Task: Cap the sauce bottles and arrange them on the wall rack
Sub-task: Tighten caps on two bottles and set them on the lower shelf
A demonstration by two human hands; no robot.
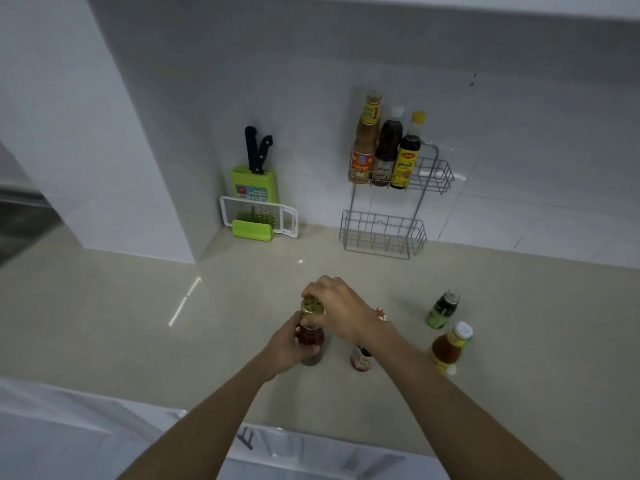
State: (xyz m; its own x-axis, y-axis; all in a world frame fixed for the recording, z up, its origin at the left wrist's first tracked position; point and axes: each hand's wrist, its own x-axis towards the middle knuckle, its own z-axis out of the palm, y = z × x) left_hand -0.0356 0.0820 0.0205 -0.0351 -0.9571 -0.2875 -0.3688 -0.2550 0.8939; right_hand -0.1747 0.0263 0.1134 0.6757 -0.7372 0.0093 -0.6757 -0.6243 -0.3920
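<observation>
A dark red sauce bottle [311,339] stands on the beige counter, and my left hand [289,346] grips its body. My right hand [337,308] is closed on its gold cap [311,305] at the top. Just right of it stands a small red sauce bottle [362,360], partly hidden by my right forearm, with a red and white cap [381,313] behind it. A green bottle [442,309] and an orange bottle with a white cap [450,348] stand further right. The wire wall rack [433,174] holds three capped bottles [384,147] on its upper shelf; its lower shelf [382,233] is bare.
A green knife block with two black-handled knives [254,168] and a white grater with a green holder [258,220] lean in the corner at the left of the rack. A white wall column juts out on the left. The counter's front edge runs below my arms.
</observation>
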